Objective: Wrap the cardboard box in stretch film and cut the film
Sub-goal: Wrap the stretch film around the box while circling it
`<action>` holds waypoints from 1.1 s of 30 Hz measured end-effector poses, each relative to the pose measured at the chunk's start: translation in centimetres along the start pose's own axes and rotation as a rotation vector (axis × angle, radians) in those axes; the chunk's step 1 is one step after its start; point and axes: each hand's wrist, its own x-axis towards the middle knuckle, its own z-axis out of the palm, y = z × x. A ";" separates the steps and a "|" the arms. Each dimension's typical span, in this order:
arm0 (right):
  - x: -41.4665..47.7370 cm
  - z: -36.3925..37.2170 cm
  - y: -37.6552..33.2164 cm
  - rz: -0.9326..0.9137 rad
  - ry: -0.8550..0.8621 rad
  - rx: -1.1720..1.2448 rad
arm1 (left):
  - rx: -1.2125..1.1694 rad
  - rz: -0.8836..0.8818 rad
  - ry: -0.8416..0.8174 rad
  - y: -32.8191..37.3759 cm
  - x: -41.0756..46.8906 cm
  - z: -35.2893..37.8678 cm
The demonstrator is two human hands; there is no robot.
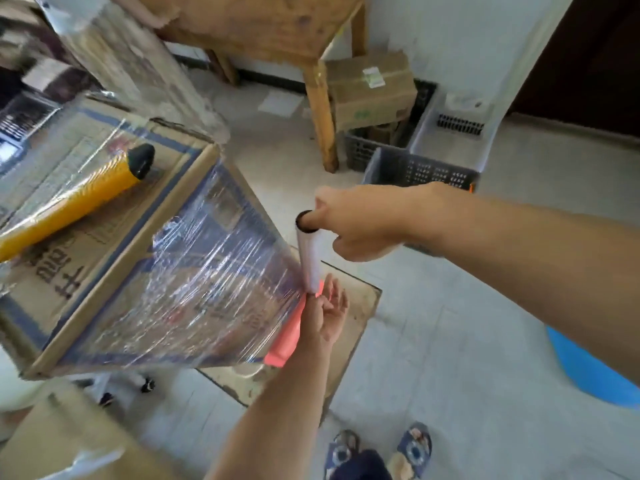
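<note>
A cardboard box [104,244] with blue print sits at the left, its near side covered by stretch film [207,278]. The film runs taut from the box to a thin white film roll [309,258] held upright right of the box. My right hand [349,223] grips the roll's top end, with a finger pushed into the black core. My left hand [323,315] holds the roll's bottom end from below, its other fingers spread. A yellow tube with a black cap [79,199] lies on the box top under film.
A wooden table leg [322,116] stands behind, with a cardboard carton [372,88] and dark plastic crates [415,168] beside it. A flat cardboard sheet [356,306] and an orange piece [287,334] lie on the tiled floor. My slippered feet [381,448] are below, a blue object [588,368] at the right.
</note>
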 end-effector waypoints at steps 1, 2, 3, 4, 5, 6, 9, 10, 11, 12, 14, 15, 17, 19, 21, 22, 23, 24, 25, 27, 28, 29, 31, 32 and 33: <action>0.5 -0.3 0.4 -0.019 0.000 -0.012 | -0.001 0.001 0.007 0.0 0.4 0.3; 1.0 -0.6 0.7 -0.036 0.001 -0.020 | -0.011 -0.002 0.008 -0.1 0.8 0.7; 1.5 -1.0 1.1 -0.059 -0.001 -0.033 | -0.032 0.008 0.007 -0.2 1.4 1.2; 2.0 -1.5 1.6 -0.080 -0.005 -0.045 | -0.069 0.019 -0.004 -0.3 2.0 1.6; 2.4 -1.9 2.1 -0.098 -0.012 -0.059 | -0.102 0.031 -0.009 -0.5 2.3 2.1; 2.9 -2.4 2.6 -0.117 -0.016 -0.074 | -0.138 0.036 -0.021 -0.7 2.7 2.7; 4.5 -3.8 4.1 -0.177 -0.033 -0.106 | -0.272 0.083 -0.039 -1.0 4.3 4.6; 5.2 -4.1 4.6 -0.201 -0.044 -0.109 | -0.335 0.098 -0.057 -1.0 4.9 5.1; 5.9 -4.5 5.2 -0.225 -0.053 -0.108 | -0.368 0.133 -0.071 -0.9 5.4 5.8; 6.6 -5.0 5.7 -0.247 -0.059 -0.104 | -0.408 0.166 -0.075 -0.9 6.1 6.5; 7.9 -6.0 6.7 -0.300 -0.067 -0.089 | -0.445 0.211 -0.071 -0.8 6.9 7.9; 8.6 -6.4 7.1 -0.330 -0.068 -0.084 | -0.452 0.224 -0.077 -0.7 7.2 8.5; 10.1 -7.4 7.9 -0.379 -0.082 -0.071 | -0.488 0.262 -0.091 -0.4 8.1 9.6; 11.6 -8.2 8.5 -0.424 -0.111 -0.070 | -0.605 0.267 -0.153 0.2 8.8 10.8; 13.2 -9.0 9.0 -0.470 -0.136 -0.091 | -0.677 0.304 -0.136 0.8 9.5 11.9; 14.1 -9.3 9.2 -0.494 -0.147 -0.101 | -0.705 0.335 -0.115 1.2 10.1 12.3; 15.0 -9.7 9.3 -0.518 -0.163 -0.107 | -0.727 0.365 -0.087 1.8 10.3 12.7; 15.9 -10.0 9.4 -0.545 -0.181 -0.109 | -0.748 0.387 -0.056 2.4 10.4 13.1; 16.9 -10.3 9.4 -0.575 -0.197 -0.110 | -0.778 0.420 -0.026 3.0 10.7 13.3; 18.9 -11.0 9.1 -0.652 -0.223 -0.118 | -0.834 0.487 0.033 4.0 10.9 14.2; 19.9 -11.3 8.9 -0.693 -0.228 -0.123 | -0.831 0.523 0.061 4.5 11.1 14.6; 20.9 -11.6 8.8 -0.726 -0.236 -0.128 | -0.822 0.560 0.082 4.9 11.2 15.1; 22.6 -12.0 8.6 -0.778 -0.266 -0.135 | -0.823 0.607 0.109 5.6 11.6 16.0; 23.5 -12.2 8.5 -0.804 -0.282 -0.137 | -0.834 0.625 0.112 6.0 11.8 16.4; 24.3 -12.3 8.4 -0.831 -0.295 -0.138 | -0.840 0.639 0.131 6.5 12.1 16.7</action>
